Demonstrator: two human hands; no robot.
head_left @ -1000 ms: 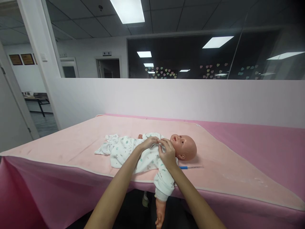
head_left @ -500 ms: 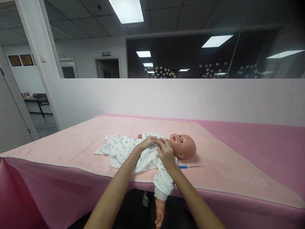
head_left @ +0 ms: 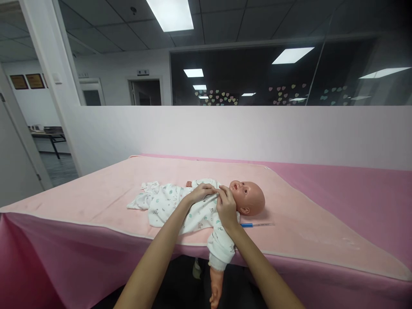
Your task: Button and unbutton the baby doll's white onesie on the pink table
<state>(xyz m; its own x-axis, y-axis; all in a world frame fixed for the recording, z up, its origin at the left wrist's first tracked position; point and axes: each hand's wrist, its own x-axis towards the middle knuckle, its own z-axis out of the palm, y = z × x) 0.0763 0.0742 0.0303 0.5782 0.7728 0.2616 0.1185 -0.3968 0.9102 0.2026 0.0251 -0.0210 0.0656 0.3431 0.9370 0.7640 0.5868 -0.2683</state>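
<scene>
A baby doll (head_left: 249,198) lies on its back on a pale pink mat, its bare head to the right. It wears a white printed baby outfit (head_left: 201,216). My left hand (head_left: 203,192) rests over the chest with its fingertips pinching the cloth near the collar. Close beside it, just below the doll's chin, my right hand (head_left: 227,207) has its fingers bent onto the same neckline. The cloth looks pulled taut between the two hands; any fastener there is hidden. One doll arm (head_left: 216,283) hangs over the table's near edge.
A thin blue-handled stick (head_left: 251,225) lies on the pink mat (head_left: 96,189) beside the doll's shoulder. Darker pink cloth (head_left: 370,193) covers the table beneath the mat. Behind it stands a white half wall (head_left: 241,133) with glass above.
My right hand has shifted slightly to the right, towards the doll's head, and the gap between my fingertips has widened. The doll stays in place.
</scene>
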